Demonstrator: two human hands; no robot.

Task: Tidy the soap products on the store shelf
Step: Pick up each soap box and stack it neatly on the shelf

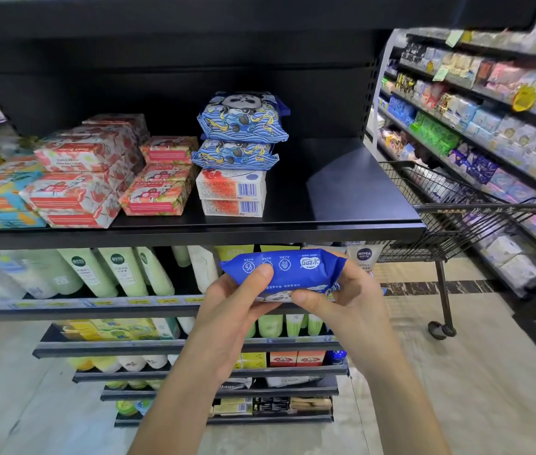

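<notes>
Closed grip, left hand point(227, 311) and right hand point(342, 302), around blue packet point(289, 267)

NIVEA MEN printed on white tube point(364, 256), MASK printed on pale packet point(288, 379) lower down, barcodes printed on stacked white soap boxes point(231, 188), white characters on blue pack point(283, 269) not legible

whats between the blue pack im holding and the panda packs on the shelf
In the head view: two stacked white-and-red boxes under the panda packs, then the black shelf's front edge above the held blue pack.
</notes>
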